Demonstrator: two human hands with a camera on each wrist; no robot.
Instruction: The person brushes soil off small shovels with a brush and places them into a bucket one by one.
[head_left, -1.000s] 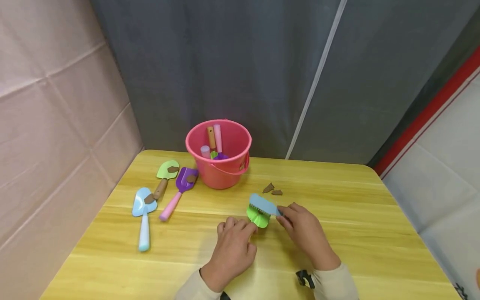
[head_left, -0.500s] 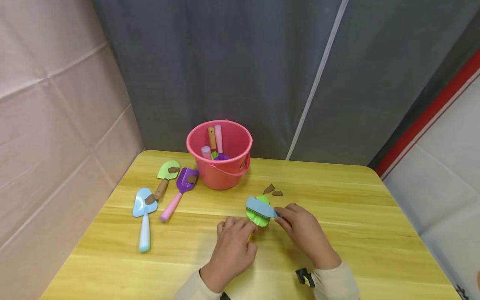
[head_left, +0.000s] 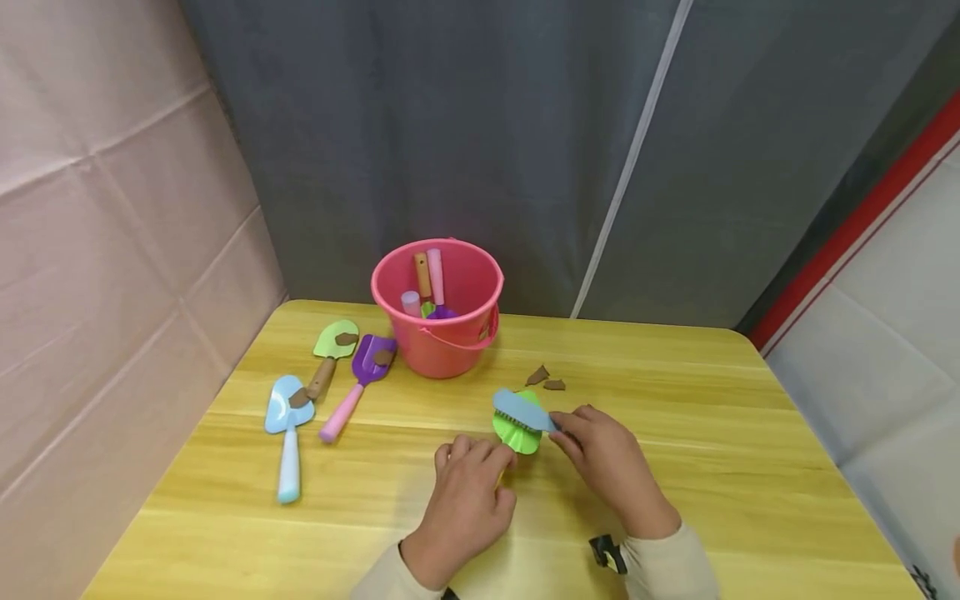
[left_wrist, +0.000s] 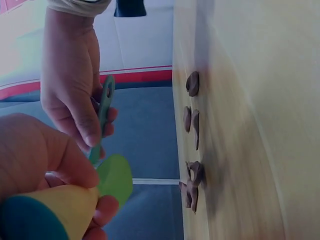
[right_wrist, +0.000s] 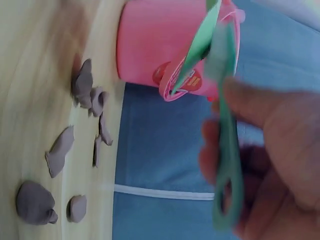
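Note:
My left hand [head_left: 465,504] grips a small toy shovel [head_left: 519,442] with a green, ridged, shell-like blade. In the left wrist view its handle [left_wrist: 67,205] is yellow with a teal end, and fingers wrap round it. Between thumb and fingers, my right hand [head_left: 611,467] holds a light blue brush [head_left: 521,409], bristles turned down over the green blade. The right wrist view shows the brush's handle [right_wrist: 229,150], with a hole near its end, slightly blurred. Both tools are held above the wooden table [head_left: 750,467].
A pink bucket [head_left: 442,354] with several tool handles stands at the back. To the left lie a green shovel [head_left: 330,340], a purple shovel [head_left: 367,360] and a light blue shovel [head_left: 279,406], each with a brown piece on it. More brown clay-like pieces [head_left: 537,376] lie behind the hands.
The brush has moved slightly left and down across the green blade, then shifted a little back up. The left hand stays nearly still, gripping the shovel.

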